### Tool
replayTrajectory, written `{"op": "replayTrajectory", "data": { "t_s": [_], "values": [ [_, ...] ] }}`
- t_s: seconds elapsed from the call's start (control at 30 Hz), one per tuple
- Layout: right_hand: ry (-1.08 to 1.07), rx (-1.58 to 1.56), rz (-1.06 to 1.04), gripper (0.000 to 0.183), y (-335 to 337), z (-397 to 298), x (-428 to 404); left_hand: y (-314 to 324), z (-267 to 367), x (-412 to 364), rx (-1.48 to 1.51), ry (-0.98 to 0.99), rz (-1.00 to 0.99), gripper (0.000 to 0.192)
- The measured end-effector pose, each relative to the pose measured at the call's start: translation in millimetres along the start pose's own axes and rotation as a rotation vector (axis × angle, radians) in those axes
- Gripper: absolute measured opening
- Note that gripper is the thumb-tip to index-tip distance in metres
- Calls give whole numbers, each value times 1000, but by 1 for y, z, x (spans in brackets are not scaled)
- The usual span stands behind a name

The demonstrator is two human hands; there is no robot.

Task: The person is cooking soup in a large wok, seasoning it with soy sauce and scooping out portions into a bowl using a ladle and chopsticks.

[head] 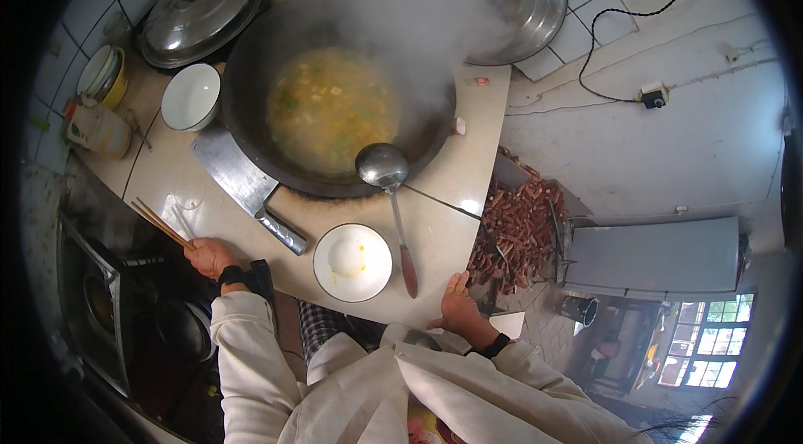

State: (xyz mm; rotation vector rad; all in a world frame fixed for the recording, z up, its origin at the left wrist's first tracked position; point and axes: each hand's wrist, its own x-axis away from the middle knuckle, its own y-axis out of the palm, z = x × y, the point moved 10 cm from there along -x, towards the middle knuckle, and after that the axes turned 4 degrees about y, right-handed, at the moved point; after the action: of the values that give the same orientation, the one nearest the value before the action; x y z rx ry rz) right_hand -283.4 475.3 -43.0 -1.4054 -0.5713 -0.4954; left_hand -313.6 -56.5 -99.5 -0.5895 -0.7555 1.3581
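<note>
My left hand (212,258) is closed round a pair of wooden chopsticks (160,222) at the counter's front left edge. At the front right edge my right hand (461,306) rests with its fingers apart, holding nothing. Between them stands a white bowl (352,262) with yellow residue. A metal ladle (382,167) with a red-brown handle lies across the rim of a large wok (295,184), its bowl over the rim. Steaming yellow soup (332,108) with pale cubes and green bits fills the wok's bottom. A cleaver (235,171) lies left of the wok.
An empty white bowl (191,96), a lidded metal pot (197,17), stacked bowls (103,77) and a plastic jug (100,128) stand left. A large metal lid (530,2) leans behind. Corncobs (517,231) are heaped on the floor to the right. Steam hides part of the wok.
</note>
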Motion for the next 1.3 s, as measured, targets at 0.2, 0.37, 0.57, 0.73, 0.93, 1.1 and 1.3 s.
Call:
{"op": "replayTrajectory", "data": {
  "t_s": [0.2,0.37,0.57,0.73,0.93,1.1,1.3],
  "values": [
    [-7,18,14,122,-2,-1,0,-1,3,3,-30,-19,-13,45],
    [15,0,-20,123,0,0,-1,7,-8,-7,-20,-30,-32,45],
    [69,-78,-40,122,3,3,0,1,3,2,-6,1,-3,46],
    [68,-62,-76,121,1,0,1,2,-2,-3,-41,-8,-17,46],
    [57,-64,-51,122,4,3,0,-1,4,3,-41,8,-27,46],
    [63,-67,-65,122,3,1,0,1,-3,0,-25,-48,-23,46],
    [48,-53,-52,122,0,0,1,1,-2,1,-35,-60,-58,47]
  ]
}}
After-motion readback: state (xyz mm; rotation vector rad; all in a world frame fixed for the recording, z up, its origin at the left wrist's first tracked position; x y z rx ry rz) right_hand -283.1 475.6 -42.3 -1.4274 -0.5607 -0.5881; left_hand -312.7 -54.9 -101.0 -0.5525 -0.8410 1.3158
